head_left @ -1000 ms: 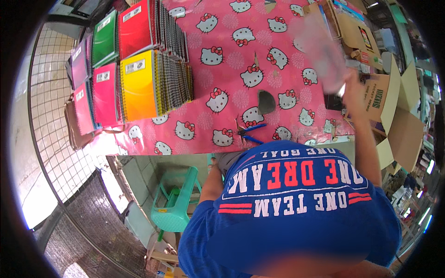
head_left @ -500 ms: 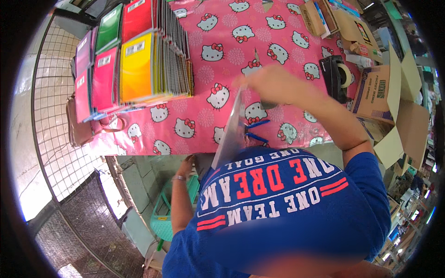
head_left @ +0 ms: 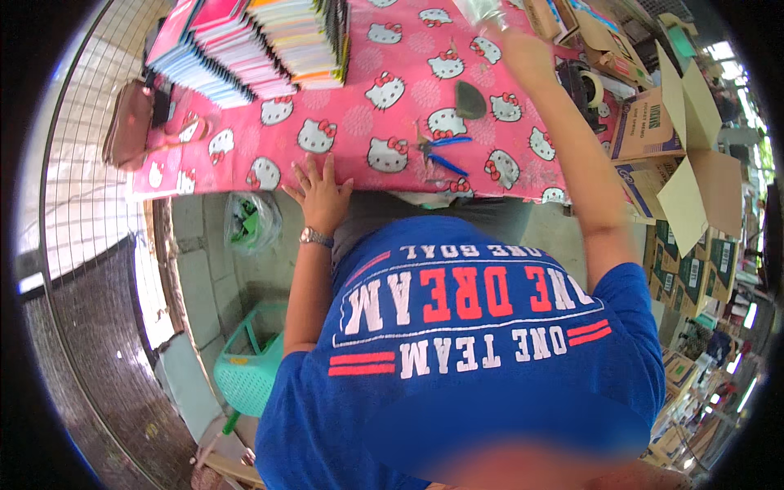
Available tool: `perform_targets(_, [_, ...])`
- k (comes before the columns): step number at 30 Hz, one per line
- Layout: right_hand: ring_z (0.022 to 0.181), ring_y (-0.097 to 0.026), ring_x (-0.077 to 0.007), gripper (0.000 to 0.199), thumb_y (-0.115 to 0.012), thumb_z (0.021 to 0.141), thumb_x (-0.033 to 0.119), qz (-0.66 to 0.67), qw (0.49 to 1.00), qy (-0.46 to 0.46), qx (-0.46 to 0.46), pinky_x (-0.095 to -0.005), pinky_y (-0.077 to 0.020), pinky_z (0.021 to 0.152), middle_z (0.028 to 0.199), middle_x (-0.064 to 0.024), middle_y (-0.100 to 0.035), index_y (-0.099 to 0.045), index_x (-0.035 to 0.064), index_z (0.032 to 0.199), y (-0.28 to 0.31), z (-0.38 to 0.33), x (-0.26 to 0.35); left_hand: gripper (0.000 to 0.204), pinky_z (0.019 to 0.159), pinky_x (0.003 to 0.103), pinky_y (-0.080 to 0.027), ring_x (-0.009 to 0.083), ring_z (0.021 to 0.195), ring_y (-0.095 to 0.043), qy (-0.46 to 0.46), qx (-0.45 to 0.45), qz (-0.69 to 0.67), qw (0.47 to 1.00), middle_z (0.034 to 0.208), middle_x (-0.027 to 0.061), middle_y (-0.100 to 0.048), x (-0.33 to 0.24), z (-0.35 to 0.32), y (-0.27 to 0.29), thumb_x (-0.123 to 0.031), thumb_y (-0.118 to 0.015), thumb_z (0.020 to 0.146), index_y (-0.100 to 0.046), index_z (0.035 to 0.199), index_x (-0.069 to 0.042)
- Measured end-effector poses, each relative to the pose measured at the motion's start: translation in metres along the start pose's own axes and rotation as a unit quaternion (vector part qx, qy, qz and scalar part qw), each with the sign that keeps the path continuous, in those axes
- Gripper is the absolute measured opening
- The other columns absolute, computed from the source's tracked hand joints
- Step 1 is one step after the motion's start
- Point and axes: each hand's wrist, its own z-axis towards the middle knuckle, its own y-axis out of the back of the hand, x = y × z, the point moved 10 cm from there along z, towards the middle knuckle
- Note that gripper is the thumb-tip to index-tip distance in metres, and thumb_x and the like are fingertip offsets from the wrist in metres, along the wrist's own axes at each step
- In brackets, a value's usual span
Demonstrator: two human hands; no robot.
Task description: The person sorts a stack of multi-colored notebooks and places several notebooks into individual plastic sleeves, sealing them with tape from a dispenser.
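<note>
Person leaning over a pink cat-patterned cloth-covered bench (head_left: 359,155).
Left hand (head_left: 320,193) rests flat at the bench edge, fingers spread wide; right hand (head_left: 523,51) reaches far, fingers gripping a blurred clear plastic sheet (head_left: 482,11). Blue-handled scissors (head_left: 441,153) lie between them, near stacked colourful notebooks (head_left: 269,41).

Clear plastic sheet (head_left: 482,10): crumpled, blurred, at far table edge. Pink patterned tablecloth (head_left: 359,122): spread flat; near edge overhangs table.

open brown cartons (head_left: 663,122) right of table
</note>
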Motion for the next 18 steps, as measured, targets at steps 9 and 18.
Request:
perform_targets(9, [0.098, -0.061, -0.0159, 0.026, -0.057, 0.084, 0.006, 0.556, 0.743, 0.200, 0.314, -0.0319, -0.0471, 0.088, 0.103, -0.0047, -0.067, -0.065, 0.0017, 0.109, 0.058, -0.023, 0.145, 0.062, 0.109, 0.046, -0.025, 0.0361, 0.132, -0.035, -0.027, 0.045, -0.309, 0.950, 0.137, 0.0217, -0.045, 0.065, -0.006, -0.010, -0.037, -0.060, 0.089, -0.041, 0.137, -0.003])
perform_targets(18, [0.087, -0.059, -0.0146, 0.039, -0.062, 0.088, 0.023, 0.712, 0.604, -0.264, 0.242, -0.0309, -0.0472, 0.078, 0.102, -0.0048, -0.063, -0.055, 0.0025, 0.120, -0.145, -0.045, 0.013, 0.036, 0.082, 0.026, -0.047, 0.0123, 0.093, -0.059, 0.072, 0.204, -0.676, 0.704, 0.105, 0.0058, -0.061, -0.046, 0.067, -0.038, -0.024, -0.056, 0.093, -0.057, 0.120, 0.000])
